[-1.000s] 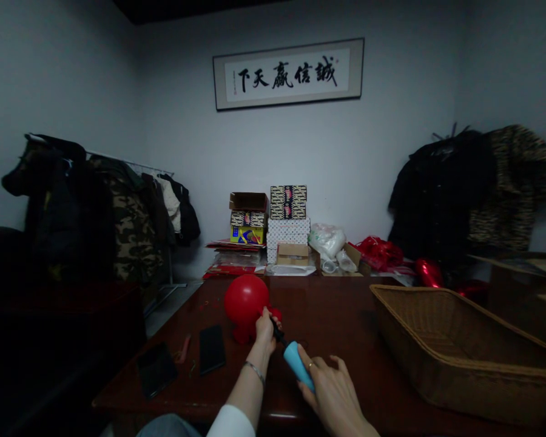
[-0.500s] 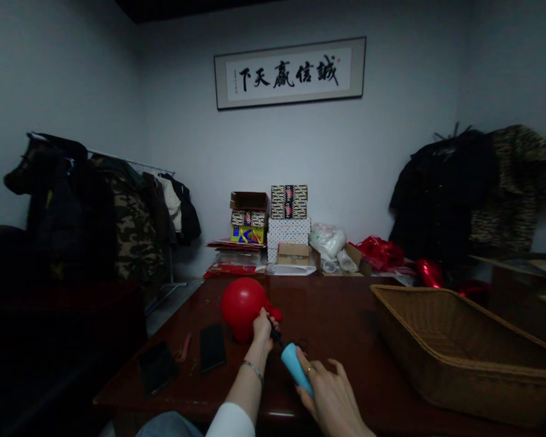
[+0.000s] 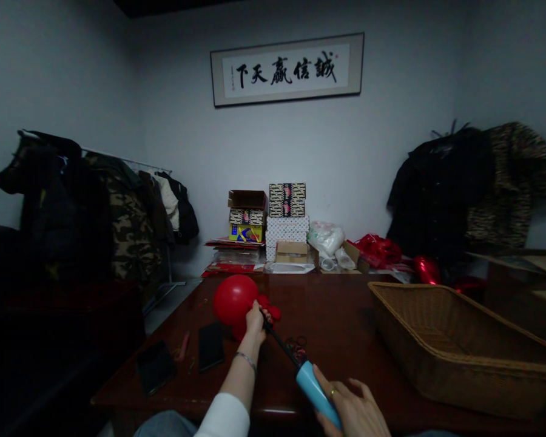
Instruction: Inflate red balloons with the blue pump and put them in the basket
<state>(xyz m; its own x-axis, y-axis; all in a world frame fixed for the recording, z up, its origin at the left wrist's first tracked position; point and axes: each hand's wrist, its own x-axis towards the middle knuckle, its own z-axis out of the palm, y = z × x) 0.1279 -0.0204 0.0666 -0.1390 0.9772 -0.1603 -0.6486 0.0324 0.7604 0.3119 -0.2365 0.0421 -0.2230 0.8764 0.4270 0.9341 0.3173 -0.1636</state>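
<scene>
Both hands work at one pump [image 3: 317, 393], held slantwise between them. Left hand [image 3: 255, 318], reaching farther out, has its fingers curled around the black front end; whether it also pinches the balloon's neck cannot be told. Right hand [image 3: 352, 405], nearer the body, grips the blue barrel between thumb and forefinger, its other fingers bent more loosely. A length of black rod [image 3: 284, 348] shows between the two, so the pump looks drawn out.

Just beyond and to the left of the left hand is the red balloon [image 3: 235, 297], round and taut. Smaller red lumps [image 3: 270, 308] sit at that hand's far right side; how they join the balloon is unclear.

As far as can be judged, the large round part is well filled. No knot shows and the neck is hidden, so closing it and parting it from the pump appear not yet done.

Dark loops [image 3: 297, 348] lie just beyond the rod, two phones [image 3: 210, 347] left of the left forearm, and a basket [image 3: 464, 365] well to the right hand's right.
</scene>
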